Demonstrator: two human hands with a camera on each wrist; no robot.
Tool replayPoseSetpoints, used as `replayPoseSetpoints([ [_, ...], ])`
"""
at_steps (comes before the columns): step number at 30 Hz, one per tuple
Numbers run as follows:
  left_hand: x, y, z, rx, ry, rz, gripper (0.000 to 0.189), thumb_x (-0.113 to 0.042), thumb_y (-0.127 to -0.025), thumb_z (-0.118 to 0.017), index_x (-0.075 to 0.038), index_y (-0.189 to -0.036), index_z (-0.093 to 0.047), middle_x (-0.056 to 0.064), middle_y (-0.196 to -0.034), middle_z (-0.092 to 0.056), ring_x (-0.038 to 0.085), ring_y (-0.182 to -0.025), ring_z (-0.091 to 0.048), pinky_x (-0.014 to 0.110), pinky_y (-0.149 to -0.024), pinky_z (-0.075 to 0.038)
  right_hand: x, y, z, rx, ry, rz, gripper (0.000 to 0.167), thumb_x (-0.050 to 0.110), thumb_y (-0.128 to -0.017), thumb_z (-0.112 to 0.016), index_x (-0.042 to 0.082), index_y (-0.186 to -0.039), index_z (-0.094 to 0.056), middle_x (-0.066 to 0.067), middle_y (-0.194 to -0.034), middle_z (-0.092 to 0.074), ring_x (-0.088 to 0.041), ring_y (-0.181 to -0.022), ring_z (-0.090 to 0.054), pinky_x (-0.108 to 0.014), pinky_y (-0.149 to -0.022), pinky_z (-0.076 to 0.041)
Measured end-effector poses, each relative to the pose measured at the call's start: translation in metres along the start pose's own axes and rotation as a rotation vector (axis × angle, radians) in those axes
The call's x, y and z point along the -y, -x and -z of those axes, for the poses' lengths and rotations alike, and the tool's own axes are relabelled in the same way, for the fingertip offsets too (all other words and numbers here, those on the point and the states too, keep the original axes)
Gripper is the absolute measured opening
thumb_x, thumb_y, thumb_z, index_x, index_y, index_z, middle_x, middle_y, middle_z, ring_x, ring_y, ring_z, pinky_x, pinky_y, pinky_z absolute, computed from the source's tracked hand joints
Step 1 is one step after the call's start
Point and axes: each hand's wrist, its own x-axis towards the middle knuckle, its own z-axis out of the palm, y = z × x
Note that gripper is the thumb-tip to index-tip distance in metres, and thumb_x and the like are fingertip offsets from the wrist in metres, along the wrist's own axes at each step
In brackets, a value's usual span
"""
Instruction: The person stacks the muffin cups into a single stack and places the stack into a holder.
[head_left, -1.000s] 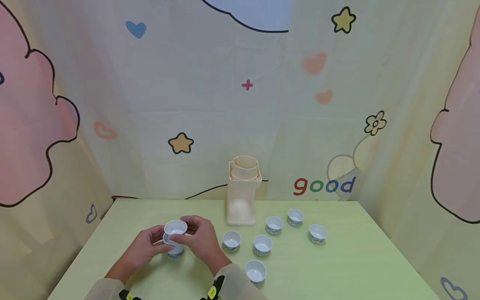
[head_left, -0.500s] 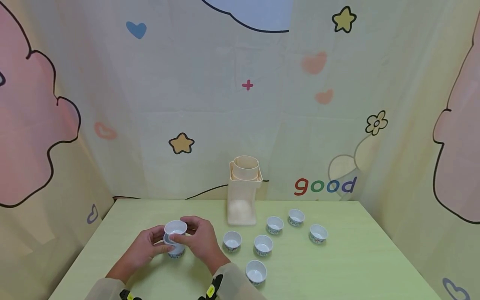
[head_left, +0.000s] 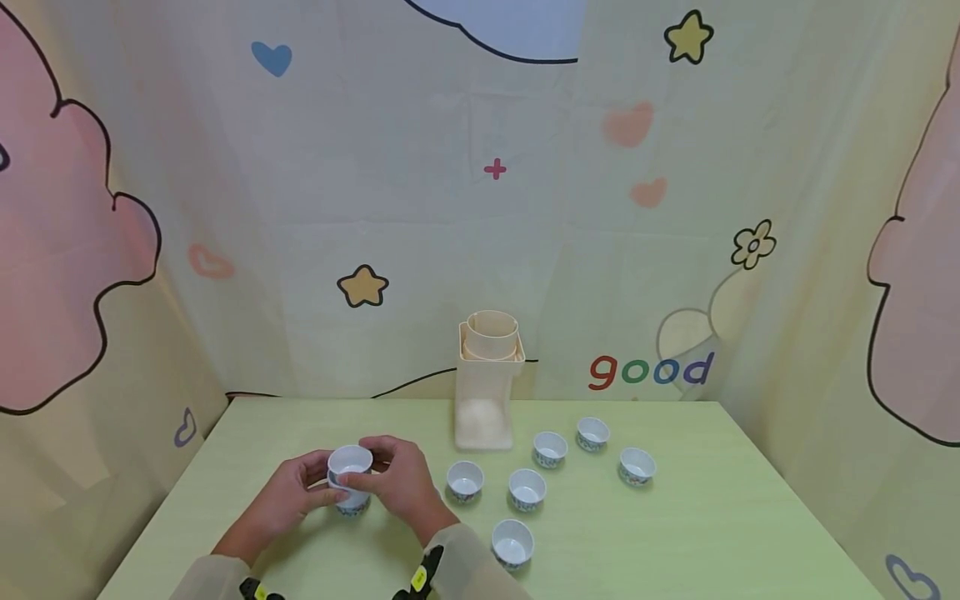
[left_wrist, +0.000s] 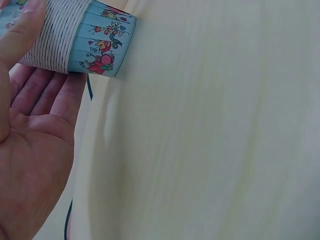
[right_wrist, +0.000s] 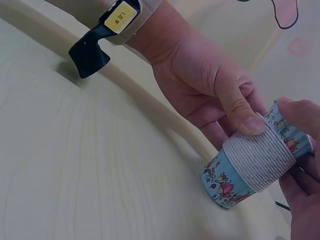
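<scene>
Between both hands a stack of nested paper cups [head_left: 352,503] stands upright, pale blue with a flower print; its many white rims show in the left wrist view [left_wrist: 57,35]. My left hand [head_left: 281,500] grips the stack from the left, thumb in front and fingers behind. At the top, my right hand [head_left: 405,482] pinches a paper cup [head_left: 350,458] between thumb and fingers. In the right wrist view this upper cup [right_wrist: 285,131] sits partly into the stack [right_wrist: 260,160]. Whether it is a single cup I cannot tell.
Several single paper cups stand upright on the table [head_left: 637,542], the closest being a cup [head_left: 464,482] right of my right hand and a front cup [head_left: 512,544]. At the back is a cream plastic stand [head_left: 483,408] with a round tube [head_left: 492,333] in its top.
My right hand and the upper cup have come down slightly, so that the cup sits closer to the stack. The left hand stays where it was.
</scene>
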Motion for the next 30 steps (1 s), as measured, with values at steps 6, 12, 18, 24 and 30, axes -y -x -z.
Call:
replayPoseSetpoints([
  [6,0.000,-0.001,0.001,-0.001,0.006,0.005,0.064,-0.016,-0.084,-0.085,0.005,-0.138,-0.056,0.024,-0.139,-0.062,0.036,-0.130,-0.060,0.031,-0.102,-0.057,-0.002,0.000,0.001,0.005,0.032,-0.016,0.048,0.014,-0.080,-0.089,0.005,-0.123,-0.070,-0.004,-0.115,-0.075,-0.014,-0.106,-0.071,-0.028,-0.096,-0.059],
  [12,0.001,-0.002,0.001,0.008,0.010,0.012,0.065,-0.017,-0.085,-0.084,0.005,-0.139,-0.055,0.024,-0.139,-0.061,0.039,-0.131,-0.059,0.032,-0.100,-0.058,-0.001,-0.002,0.002,0.025,0.079,-0.018,0.047,0.013,-0.079,-0.090,0.005,-0.121,-0.071,-0.002,-0.113,-0.075,-0.013,-0.103,-0.071,-0.028,-0.093,-0.061],
  [18,0.001,-0.003,0.002,0.017,0.007,0.004,0.067,-0.020,-0.086,-0.084,0.006,-0.140,-0.054,0.024,-0.140,-0.061,0.039,-0.130,-0.060,0.031,-0.100,-0.058,0.000,-0.003,0.005,0.060,0.126,-0.031,0.046,0.012,-0.078,-0.090,0.007,-0.120,-0.072,-0.001,-0.113,-0.075,-0.012,-0.101,-0.071,-0.029,-0.091,-0.061],
  [24,-0.001,-0.002,0.000,-0.020,-0.001,0.071,0.065,-0.022,-0.084,-0.085,0.000,-0.139,-0.058,0.018,-0.140,-0.063,0.036,-0.131,-0.060,0.038,-0.102,-0.058,0.000,-0.004,0.008,0.097,0.145,-0.063,0.047,0.016,-0.078,-0.091,0.011,-0.121,-0.073,0.002,-0.116,-0.075,-0.010,-0.102,-0.069,-0.028,-0.090,-0.061],
  [30,-0.002,-0.001,-0.001,-0.043,-0.002,0.096,0.065,-0.024,-0.084,-0.086,-0.002,-0.138,-0.059,0.016,-0.140,-0.063,0.036,-0.132,-0.059,0.043,-0.104,-0.056,0.002,-0.004,0.010,0.126,0.168,-0.058,0.047,0.015,-0.079,-0.090,0.010,-0.122,-0.073,0.002,-0.117,-0.075,-0.010,-0.102,-0.069,-0.028,-0.089,-0.061],
])
